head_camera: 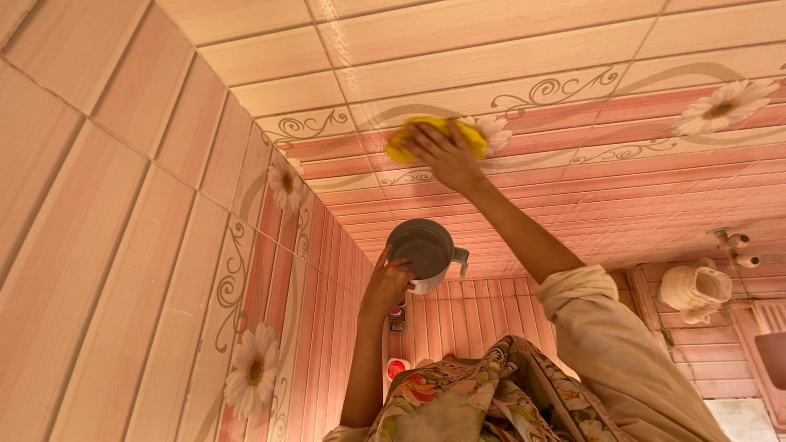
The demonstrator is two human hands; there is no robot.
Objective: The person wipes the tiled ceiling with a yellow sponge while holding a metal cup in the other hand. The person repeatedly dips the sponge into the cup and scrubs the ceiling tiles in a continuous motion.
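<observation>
Pink tiled wall (pixel 123 245) with brown scrollwork and white daisy motifs fills the view; the camera tilts sharply, so the wall runs off overhead. The right hand (pixel 446 155) is raised at full reach, fingers spread flat, pressing a yellow cloth (pixel 409 141) against the tiles. The cloth is bunched under the palm and shows on both sides of the fingers, beside a daisy tile (pixel 494 129). The left hand (pixel 385 286) sits lower, closed around the side of a grey jug (pixel 426 250), thumb over the rim, the jug's handle (pixel 462 260) on the far side from that grip. The jug's mouth faces the camera; whether it holds liquid cannot be told. Well off to the side of the right forearm hangs a cream fixture (pixel 696 288), near the tap fittings (pixel 737 245).

Risks, as judged: the jug is held by its wall, not its handle, so a wet grip could slip. The open-palm hold on the cloth relies on pressure alone; easing off could drop it.
</observation>
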